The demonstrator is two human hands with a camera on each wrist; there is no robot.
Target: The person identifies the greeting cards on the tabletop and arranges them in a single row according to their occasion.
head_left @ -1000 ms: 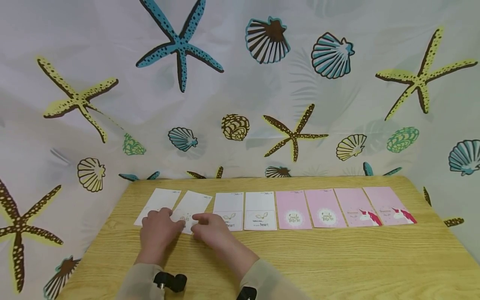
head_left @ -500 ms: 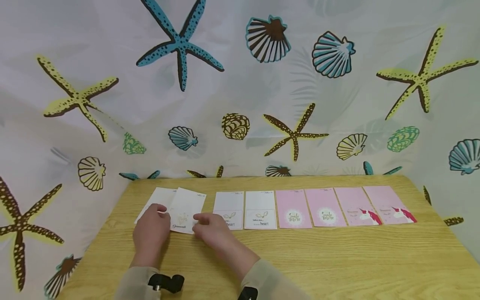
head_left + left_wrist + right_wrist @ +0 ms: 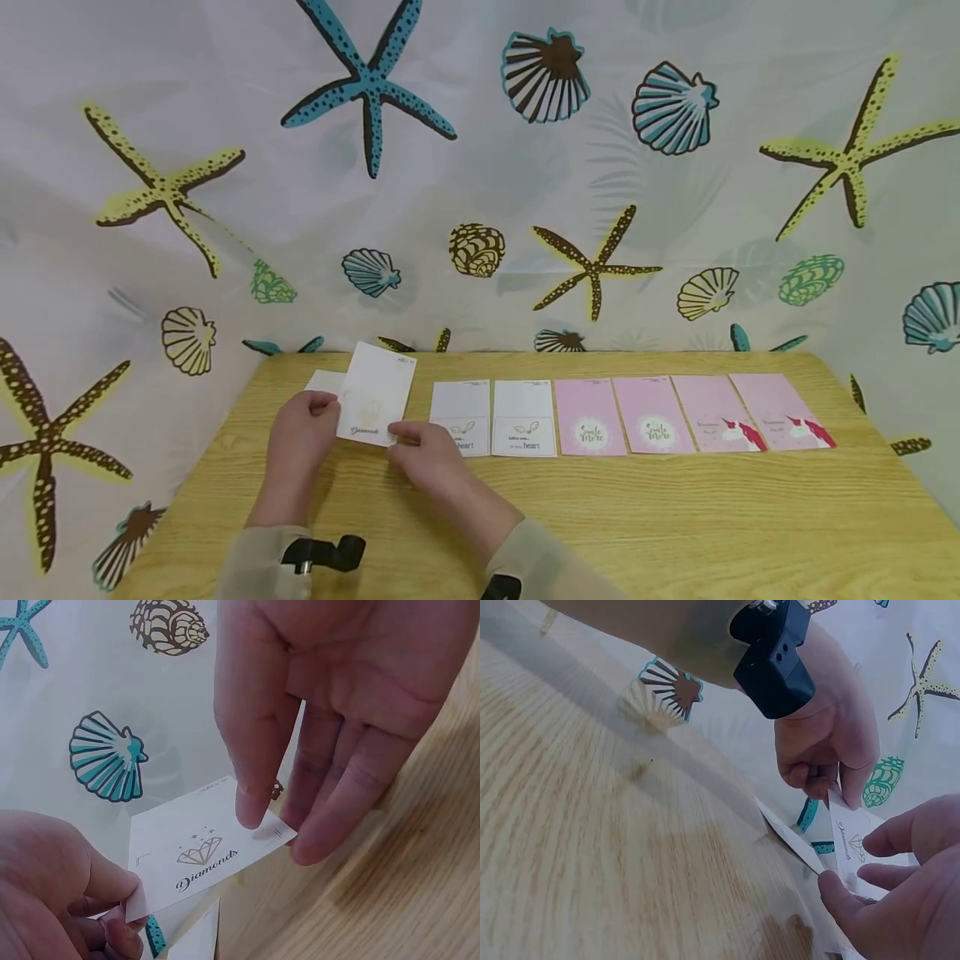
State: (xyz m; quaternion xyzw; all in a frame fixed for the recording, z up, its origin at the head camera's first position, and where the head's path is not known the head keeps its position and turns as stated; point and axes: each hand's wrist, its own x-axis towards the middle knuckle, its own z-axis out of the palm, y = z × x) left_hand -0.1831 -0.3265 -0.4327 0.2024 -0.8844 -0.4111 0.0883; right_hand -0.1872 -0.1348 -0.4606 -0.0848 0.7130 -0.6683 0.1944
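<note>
A white card printed "Diamonds" is held up in front of me between both hands, tilted and over the row of cards. My left hand pinches its lower left corner. At the lower right corner my right hand pinches it, thumb on the printed face and fingers behind, as the left wrist view shows. A gold heart-shaped diamond drawing shows on the card there. Another white card lies to the left, mostly hidden by the held card and my left hand.
To the right on the wooden table lie two white cards with wings, two pink "Smile More" cards and two pink unicorn cards, side by side. A curtain with starfish and shells hangs behind.
The Diamonds card has come up off the table and away from me, covering much of the white card on its left. My left hand has moved from over the cards to its lower left corner.
</note>
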